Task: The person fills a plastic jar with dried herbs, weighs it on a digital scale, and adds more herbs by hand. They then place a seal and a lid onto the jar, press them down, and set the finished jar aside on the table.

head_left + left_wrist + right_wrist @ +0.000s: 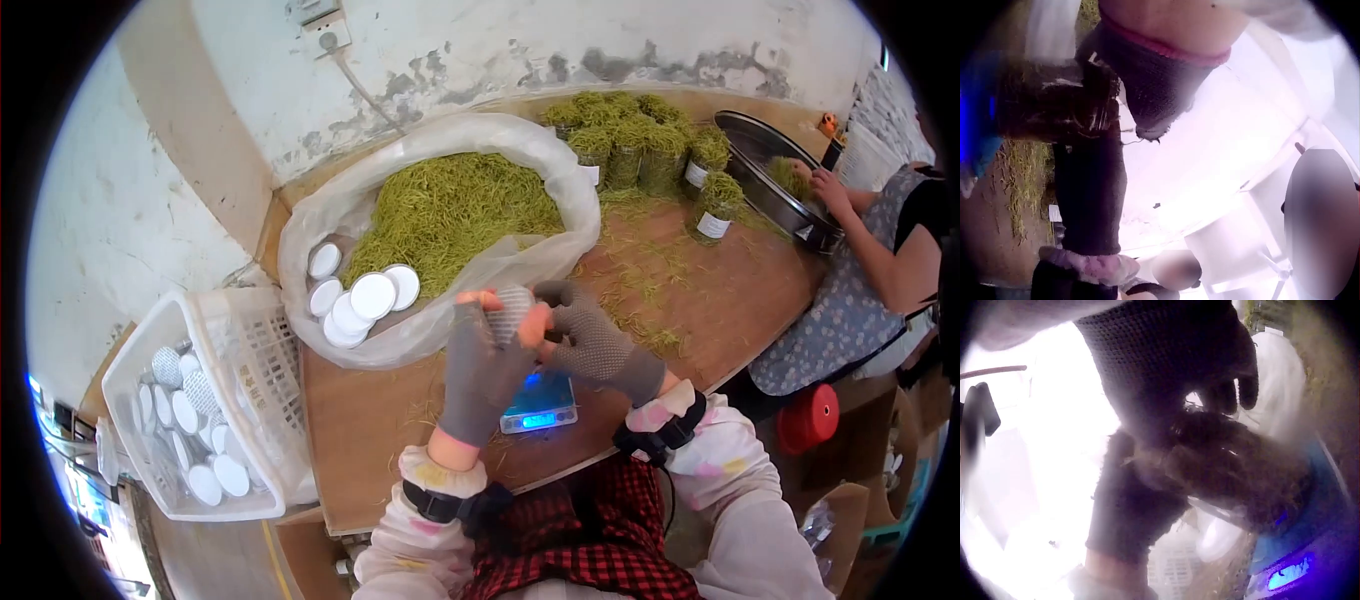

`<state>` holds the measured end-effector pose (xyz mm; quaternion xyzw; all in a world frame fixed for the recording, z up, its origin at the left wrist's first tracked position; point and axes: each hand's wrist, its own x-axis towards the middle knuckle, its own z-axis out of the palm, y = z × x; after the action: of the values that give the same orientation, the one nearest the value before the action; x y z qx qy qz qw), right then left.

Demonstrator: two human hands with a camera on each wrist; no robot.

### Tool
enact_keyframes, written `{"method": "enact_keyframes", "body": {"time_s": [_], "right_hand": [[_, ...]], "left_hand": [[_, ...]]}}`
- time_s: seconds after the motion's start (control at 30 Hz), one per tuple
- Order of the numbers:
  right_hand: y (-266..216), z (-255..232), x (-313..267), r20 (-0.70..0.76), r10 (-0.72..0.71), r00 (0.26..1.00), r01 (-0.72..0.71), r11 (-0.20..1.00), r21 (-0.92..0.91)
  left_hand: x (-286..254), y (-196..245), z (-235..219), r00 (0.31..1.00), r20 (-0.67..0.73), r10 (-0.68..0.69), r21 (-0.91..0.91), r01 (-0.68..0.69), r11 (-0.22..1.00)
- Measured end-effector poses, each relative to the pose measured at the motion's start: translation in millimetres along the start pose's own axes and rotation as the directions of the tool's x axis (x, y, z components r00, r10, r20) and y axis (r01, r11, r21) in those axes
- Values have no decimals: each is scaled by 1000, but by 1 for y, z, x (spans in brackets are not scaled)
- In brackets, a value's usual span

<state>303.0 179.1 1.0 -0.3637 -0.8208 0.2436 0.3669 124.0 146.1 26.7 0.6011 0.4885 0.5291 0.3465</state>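
Above a blue scale with a lit display, both gloved hands hold a clear jar between them. In the head view a ridged, pale round surface shows between the fingers. The left hand has its fingers and thumb curled round the jar from the left. On the other side the right hand grips near its top with bent fingers. The wrist views show the dark-looking jar lying across beside the left hand and under the right hand. Its contents are unclear.
An open plastic bag holds green strands and white discs. More discs fill a white basket at left. Filled jars stand at the back right, near a metal basin where another person works.
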Motion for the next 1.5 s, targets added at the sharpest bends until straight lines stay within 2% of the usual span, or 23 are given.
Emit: {"method": "enact_keyframes", "body": {"time_s": [0.03,0.1,0.27,0.3,0.33,0.37,0.4,0.43,0.5,0.63,0.67,0.73,0.8,0.83,0.87,0.93,1.03,1.1,1.23,1.33,1.4,1.47,1.5], "right_hand": [[3,3,0,-10,5,1000,-5,1000,2],[6,14,-2,-143,115,983,-79,968,238],[13,13,-10,-157,9,988,15,989,147],[8,11,-18,-155,-55,986,71,992,100],[3,10,-26,-159,-50,986,67,992,104],[-1,10,-33,-203,67,977,20,918,397],[-4,10,-37,-209,190,959,-7,756,655],[-3,7,-41,-208,192,959,-9,755,655],[0,3,-48,-140,364,921,-166,691,704],[1,5,-53,-90,401,912,-203,629,750],[2,6,-53,-129,371,920,-192,710,677],[4,9,-56,-163,338,927,-180,781,598],[5,15,-59,-284,154,946,-42,930,365],[3,16,-60,-277,156,948,-45,929,368],[1,16,-61,-286,133,949,-14,923,384],[1,17,-63,-297,107,949,22,917,398],[-3,11,-70,-249,132,959,6,873,487],[-13,2,-74,-100,295,950,-161,740,653],[-10,15,-72,-149,377,914,-199,737,646],[-15,23,-62,-208,501,840,-213,656,724],[-27,22,-53,134,610,781,-196,36,980],[-41,24,-49,115,607,786,-174,39,984],[-47,25,-48,91,608,788,-146,41,988]], "left_hand": [[-2,0,3,997,21,80,47,-81,996],[-1,5,9,987,18,162,158,-162,974],[2,-5,11,907,22,421,352,-401,846],[-4,5,12,981,48,188,65,-191,979],[-8,10,13,989,140,-43,-210,72,975],[-8,8,12,989,143,-45,-207,74,976],[-8,3,10,991,83,103,-48,-99,994],[-7,0,10,965,45,257,118,-261,958],[-7,-3,12,952,38,304,164,-306,938],[-5,-8,13,911,86,404,272,-412,870],[-3,-12,12,911,93,402,271,-412,870],[2,-20,7,800,214,560,325,-599,732],[-1,-19,0,830,299,471,307,-551,776],[-3,-18,-4,844,378,380,294,-498,816],[-2,-17,-6,848,374,377,298,-494,817],[5,-14,-9,744,421,520,343,-661,668],[4,-15,-11,771,405,492,398,-633,664],[6,-21,-16,783,350,515,392,-622,678],[-3,-12,-33,863,217,456,227,-499,837],[-16,3,-37,877,186,442,163,-472,867],[-21,13,-34,845,224,486,172,-525,834],[-24,16,-37,809,266,524,181,-575,798],[-25,16,-41,850,278,447,103,-489,866]]}}
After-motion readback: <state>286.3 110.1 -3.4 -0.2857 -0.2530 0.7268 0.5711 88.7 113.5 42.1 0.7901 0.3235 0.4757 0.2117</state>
